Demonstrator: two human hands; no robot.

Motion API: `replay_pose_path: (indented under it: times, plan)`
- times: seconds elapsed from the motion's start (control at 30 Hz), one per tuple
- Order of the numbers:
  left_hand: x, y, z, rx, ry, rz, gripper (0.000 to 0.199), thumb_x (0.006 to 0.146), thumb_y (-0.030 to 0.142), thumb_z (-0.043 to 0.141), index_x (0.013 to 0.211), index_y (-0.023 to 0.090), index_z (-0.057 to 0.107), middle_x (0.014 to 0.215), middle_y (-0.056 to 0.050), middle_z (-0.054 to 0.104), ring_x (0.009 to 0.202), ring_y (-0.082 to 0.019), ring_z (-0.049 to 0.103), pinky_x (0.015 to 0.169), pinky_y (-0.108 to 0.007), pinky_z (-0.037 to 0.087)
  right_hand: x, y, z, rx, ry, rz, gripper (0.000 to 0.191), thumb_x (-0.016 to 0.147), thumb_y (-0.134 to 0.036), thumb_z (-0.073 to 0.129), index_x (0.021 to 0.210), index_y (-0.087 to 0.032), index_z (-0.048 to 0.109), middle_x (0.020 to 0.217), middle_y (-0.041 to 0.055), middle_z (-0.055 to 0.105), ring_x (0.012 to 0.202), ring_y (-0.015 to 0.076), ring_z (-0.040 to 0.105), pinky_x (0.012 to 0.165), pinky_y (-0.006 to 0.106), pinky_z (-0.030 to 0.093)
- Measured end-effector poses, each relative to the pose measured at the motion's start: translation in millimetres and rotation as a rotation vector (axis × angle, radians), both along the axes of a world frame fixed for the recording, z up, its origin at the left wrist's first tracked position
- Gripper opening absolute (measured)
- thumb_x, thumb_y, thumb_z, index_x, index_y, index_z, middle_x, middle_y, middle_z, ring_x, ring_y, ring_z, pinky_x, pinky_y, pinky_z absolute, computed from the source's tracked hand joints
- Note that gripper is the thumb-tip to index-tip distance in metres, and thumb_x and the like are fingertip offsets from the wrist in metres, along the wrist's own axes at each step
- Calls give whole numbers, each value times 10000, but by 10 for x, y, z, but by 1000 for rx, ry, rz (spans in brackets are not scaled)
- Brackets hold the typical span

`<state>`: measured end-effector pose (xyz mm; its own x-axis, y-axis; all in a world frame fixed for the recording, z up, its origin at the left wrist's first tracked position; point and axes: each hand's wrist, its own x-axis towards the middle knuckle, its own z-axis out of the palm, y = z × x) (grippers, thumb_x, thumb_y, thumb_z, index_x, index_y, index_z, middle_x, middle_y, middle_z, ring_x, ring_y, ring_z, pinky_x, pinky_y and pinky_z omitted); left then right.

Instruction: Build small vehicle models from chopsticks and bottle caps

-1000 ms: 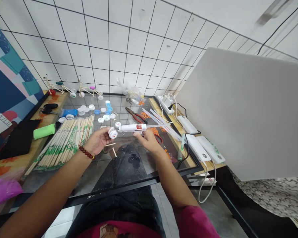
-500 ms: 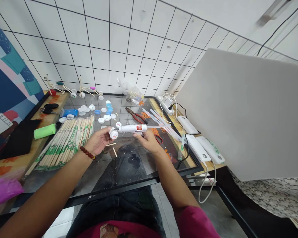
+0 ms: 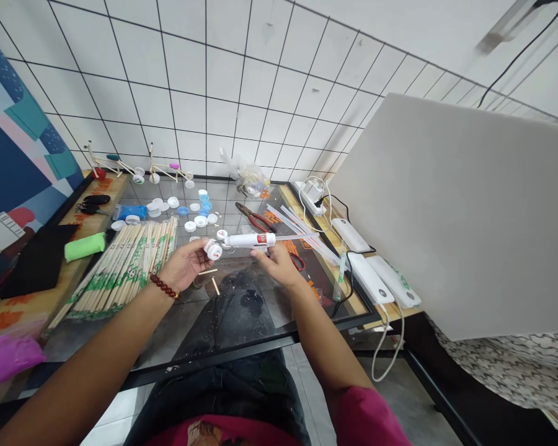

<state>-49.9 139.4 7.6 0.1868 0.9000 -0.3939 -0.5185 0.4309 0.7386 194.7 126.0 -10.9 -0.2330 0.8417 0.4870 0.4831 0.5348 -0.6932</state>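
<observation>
My right hand [image 3: 279, 265] is closed around the handle of a white glue gun [image 3: 244, 241], which lies nearly level and points left. A clear glue stick [image 3: 300, 236] sticks out of its back end. My left hand [image 3: 186, 265] pinches white bottle caps [image 3: 214, 251] right at the gun's nozzle; whether nozzle and caps touch, I cannot tell. Below the caps, two short pieces of wooden stick [image 3: 215, 285] lie on the glass tabletop [image 3: 186, 334].
Bagged chopsticks [image 3: 121, 269] lie at the left beside a green packet [image 3: 84, 246]. Loose white and blue caps [image 3: 201, 220] are scattered behind my hands. Pliers [image 3: 255, 217], spare glue sticks [image 3: 307, 232] and white power banks [image 3: 368, 277] lie to the right. Stick-and-cap models [image 3: 155, 167] stand at the back.
Hardly anything differs. Both hands hold the same pose, with the glue gun nozzle still at the caps; the whole view has shifted very slightly.
</observation>
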Motion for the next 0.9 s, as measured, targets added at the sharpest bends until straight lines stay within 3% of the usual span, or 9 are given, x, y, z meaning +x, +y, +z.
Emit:
replay_pose_path:
  times: [0.37,0.57,0.9]
  plan:
    - [-14,19,-4,5,-92,42,71,789,176,717,827,121,695,756,-53,698,667,-152,646,584,-274,549,5,8,5,5,14,-24,318,920,-424,598,1072,-171,715,933,84,746,824,223,655,797,350,516]
    - [-19,45,-11,7,-135,85,90,768,160,731,815,117,666,686,-16,631,559,-108,562,464,-215,449,-2,21,-24,2,69,-53,288,920,-440,593,982,-193,727,795,46,713,790,221,642,790,349,521]
    - [19,36,22,-25,-76,105,38,846,95,637,842,85,674,715,-32,625,568,-90,580,491,-189,481,-23,-8,29,8,76,-1,264,919,-376,593,1001,-163,727,795,44,706,746,204,634,751,324,510]
